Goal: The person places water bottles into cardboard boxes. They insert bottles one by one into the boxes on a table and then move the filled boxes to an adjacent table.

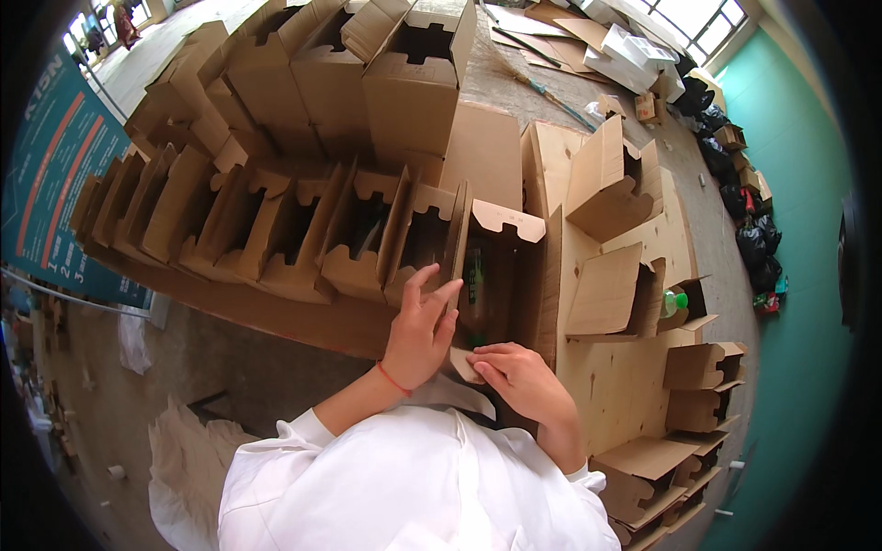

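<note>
An open cardboard box (528, 285) stands directly before me, its notched flap (507, 221) folded out at the far side. Inside it lies a clear bottle with green markings (475, 280), partly in shadow. My left hand (421, 338) is at the box's near left edge, fingers apart and holding nothing; its fingertips reach the side wall. At the near edge, my right hand (525, 378) pinches a small cardboard flap (466, 365) between thumb and fingers. To the left, a neighbouring open box (366, 266) has something dark and glossy inside.
A row of open boxes (220, 225) runs left, with taller boxes (413, 87) behind. On the right, a plywood surface (616, 386) carries more boxes and a green-capped bottle (675, 302). A banner (60, 174) stands far left; black bags (755, 241) line the green wall.
</note>
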The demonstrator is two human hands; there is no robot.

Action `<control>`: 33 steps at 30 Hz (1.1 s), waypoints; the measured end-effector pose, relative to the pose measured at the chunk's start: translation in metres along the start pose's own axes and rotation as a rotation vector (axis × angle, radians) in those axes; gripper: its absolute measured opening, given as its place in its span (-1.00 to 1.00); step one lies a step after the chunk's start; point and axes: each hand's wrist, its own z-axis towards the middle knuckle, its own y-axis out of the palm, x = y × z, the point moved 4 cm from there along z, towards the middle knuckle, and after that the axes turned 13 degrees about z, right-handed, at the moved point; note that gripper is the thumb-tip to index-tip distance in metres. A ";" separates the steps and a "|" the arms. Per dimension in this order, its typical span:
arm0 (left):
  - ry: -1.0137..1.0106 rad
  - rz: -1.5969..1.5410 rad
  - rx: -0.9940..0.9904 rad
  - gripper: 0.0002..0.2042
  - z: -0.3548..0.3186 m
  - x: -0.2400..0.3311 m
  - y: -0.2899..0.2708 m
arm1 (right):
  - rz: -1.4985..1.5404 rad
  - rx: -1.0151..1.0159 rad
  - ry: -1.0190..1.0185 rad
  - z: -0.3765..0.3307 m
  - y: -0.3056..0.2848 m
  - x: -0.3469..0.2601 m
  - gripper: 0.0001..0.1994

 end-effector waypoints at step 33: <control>0.447 0.667 -0.324 -0.26 -0.006 -0.007 0.022 | -0.902 -0.284 0.467 0.137 0.000 0.121 -0.71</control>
